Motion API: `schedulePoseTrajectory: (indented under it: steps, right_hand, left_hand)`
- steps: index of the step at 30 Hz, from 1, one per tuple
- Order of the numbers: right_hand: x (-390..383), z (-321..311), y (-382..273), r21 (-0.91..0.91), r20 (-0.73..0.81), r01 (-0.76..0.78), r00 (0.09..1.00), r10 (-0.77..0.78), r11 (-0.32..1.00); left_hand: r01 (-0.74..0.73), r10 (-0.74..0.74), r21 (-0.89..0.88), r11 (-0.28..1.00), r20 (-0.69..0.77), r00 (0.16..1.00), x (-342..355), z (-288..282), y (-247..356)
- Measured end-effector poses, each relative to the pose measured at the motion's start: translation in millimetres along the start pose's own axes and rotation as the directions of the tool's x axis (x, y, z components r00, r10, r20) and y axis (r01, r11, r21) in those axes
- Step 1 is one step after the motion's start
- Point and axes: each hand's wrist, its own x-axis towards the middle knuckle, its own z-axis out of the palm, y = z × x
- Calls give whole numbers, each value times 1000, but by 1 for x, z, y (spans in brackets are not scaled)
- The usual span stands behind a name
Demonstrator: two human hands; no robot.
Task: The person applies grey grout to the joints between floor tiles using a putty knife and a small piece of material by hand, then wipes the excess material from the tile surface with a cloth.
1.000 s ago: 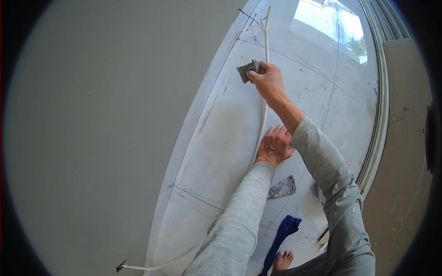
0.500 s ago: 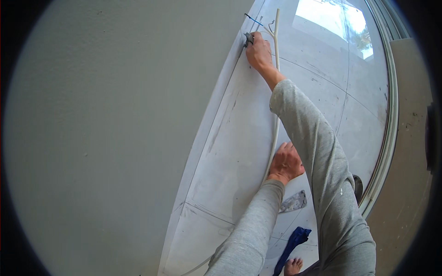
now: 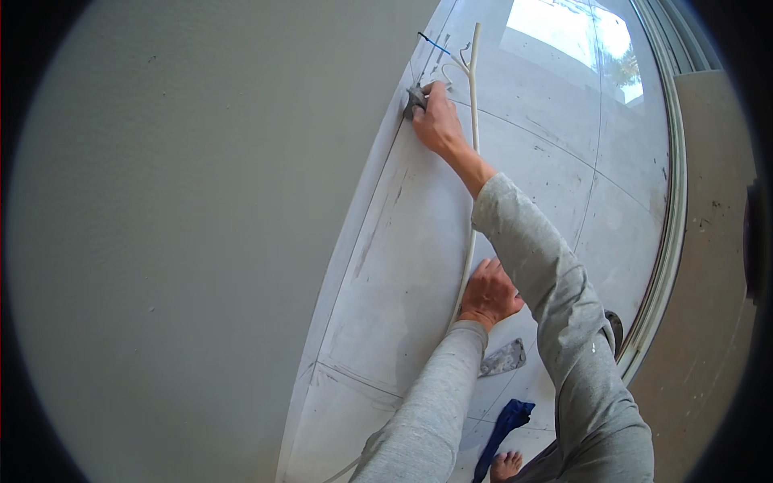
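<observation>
My right hand [image 3: 435, 119] grips a small grey angular piece [image 3: 415, 101] at the pale strip [image 3: 358, 201] along the wall's foot. A white flexible tube [image 3: 475, 113] runs along the tiled floor just right of it, forking at the far end, where a blue wire [image 3: 435, 44] pokes out. My left hand [image 3: 489, 291] rests on the floor beside the tube's nearer stretch, fingers curled and their undersides hidden. A stained grey flat object [image 3: 501, 358] lies just below that hand.
A grey-green wall [image 3: 177, 241] fills the left side. At the lower edge are a dark blue cloth [image 3: 507, 427] and a bare foot [image 3: 506, 465]. A metal door track [image 3: 672, 209] curves along the right, beside a beige surface [image 3: 708, 241].
My right hand has moved leftward with the grey piece, from over the tube to the wall's edge, then slightly downward. My left hand appears lower in the picture.
</observation>
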Motion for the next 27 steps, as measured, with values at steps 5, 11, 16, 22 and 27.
schedulePoseTrajectory:
  steps: [5, 11, 16, 22, 27]
  right_hand:
    - [19, -1, -4, -14, -241, 6, 971, -9, 1000]
    - [45, 15, 0, -76, -303, -41, 953, 16, 996]
    - [56, 11, 10, -136, -178, 27, 983, -51, 990]
    - [60, -1, 22, -185, -13, 203, 978, -209, 961]
    - [61, -13, 25, -144, 88, 205, 977, -194, 968]
  left_hand:
    - [-18, 19, 66, 998, -16, 1000, 0, 5, -3]
    - [90, -97, -84, 992, -81, 992, -5, 10, -3]
    - [111, -116, -109, 988, -42, 992, 3, -12, 4]
    - [5, -7, -26, 1000, -63, 998, 12, -34, 9]
    - [-19, 16, -48, 999, -52, 999, 17, -34, 12]
